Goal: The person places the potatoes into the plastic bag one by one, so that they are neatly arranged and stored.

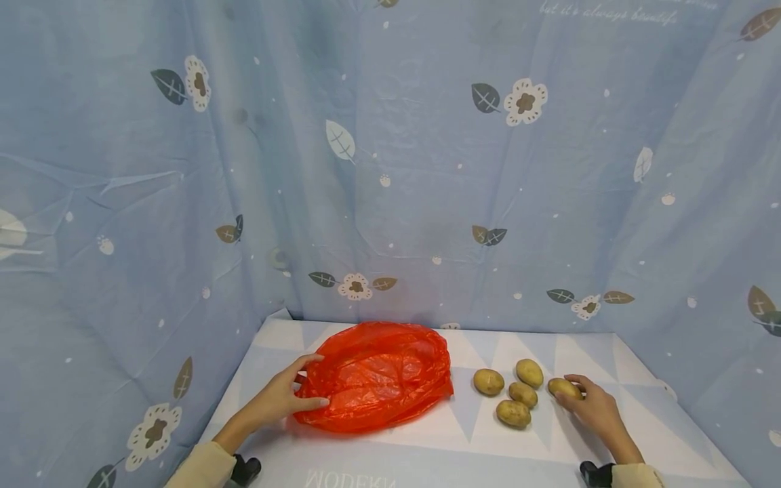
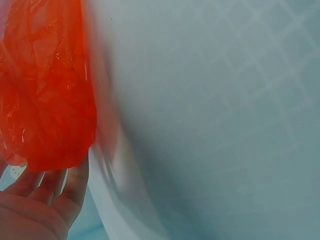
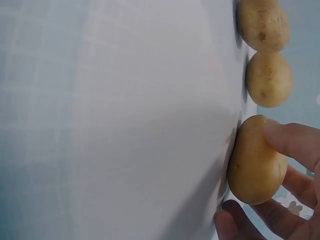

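Note:
A red plastic bag (image 1: 378, 379) lies puffed up on the table; its far rim stands higher than the near side. My left hand (image 1: 289, 393) touches the bag's left end, thumb and forefinger spread apart on it. In the left wrist view its fingers (image 2: 75, 187) reach the red plastic (image 2: 50, 100) and their tips are hidden by it. With thumb and fingers my right hand (image 1: 592, 407) pinches a potato (image 3: 256, 160), close over the table surface. To its left, several potatoes (image 1: 514, 413) lie in a loose group between that hand and the bag.
The table (image 1: 439, 454) has a pale cloth with a triangle pattern and printed lettering near its front edge. Blue curtains (image 1: 415, 169) with flowers and leaves hang behind the table and along both sides.

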Available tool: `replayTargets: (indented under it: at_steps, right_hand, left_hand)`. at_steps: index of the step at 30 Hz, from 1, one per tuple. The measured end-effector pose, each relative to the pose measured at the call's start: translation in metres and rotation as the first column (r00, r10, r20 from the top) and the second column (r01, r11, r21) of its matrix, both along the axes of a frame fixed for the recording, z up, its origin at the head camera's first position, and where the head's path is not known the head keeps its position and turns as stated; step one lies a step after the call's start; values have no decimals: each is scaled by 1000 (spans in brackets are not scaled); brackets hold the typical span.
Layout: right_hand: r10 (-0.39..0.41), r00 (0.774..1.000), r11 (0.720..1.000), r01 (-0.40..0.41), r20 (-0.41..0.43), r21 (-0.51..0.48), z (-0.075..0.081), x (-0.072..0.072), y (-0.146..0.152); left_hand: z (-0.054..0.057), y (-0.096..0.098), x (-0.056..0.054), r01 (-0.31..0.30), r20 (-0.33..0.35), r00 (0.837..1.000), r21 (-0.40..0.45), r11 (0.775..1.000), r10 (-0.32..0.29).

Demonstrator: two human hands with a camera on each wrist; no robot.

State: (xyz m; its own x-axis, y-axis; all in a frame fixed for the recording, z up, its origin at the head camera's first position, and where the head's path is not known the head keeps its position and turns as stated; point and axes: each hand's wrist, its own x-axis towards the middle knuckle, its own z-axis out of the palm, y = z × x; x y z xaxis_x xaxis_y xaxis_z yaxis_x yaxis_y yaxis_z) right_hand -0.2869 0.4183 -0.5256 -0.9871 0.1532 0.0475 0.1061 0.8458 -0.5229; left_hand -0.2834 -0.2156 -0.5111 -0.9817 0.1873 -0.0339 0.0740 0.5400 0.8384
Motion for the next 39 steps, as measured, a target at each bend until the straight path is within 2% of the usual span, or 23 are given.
replayTargets:
  at_steps: [7, 12, 20, 34, 39]
  right_hand:
    - [-8, 1000, 1000, 8, 26, -8, 4, 1, -2]
    - [-9, 1000, 1000, 9, -1, 7, 3, 0, -2]
    - [-53, 998, 999, 52, -32, -16, -2, 2, -2]
    - [-104, 993, 991, 99, -50, -90, 6, 9, -7]
    - [-98, 991, 991, 89, -86, -103, 10, 12, -10]
  left_hand:
    - [1, 0, 1, 0, 4, 1000, 1, 1000, 0]
    - [2, 0, 3, -10, 2, 1000, -4, 1000, 10]
    - [3, -1, 1, 43, -2, 999, 15, 999, -43]
    - [2, 0, 0, 27, 22, 999, 28, 999, -28]
    - [3, 0, 0, 9, 34, 999, 24, 1000, -10]
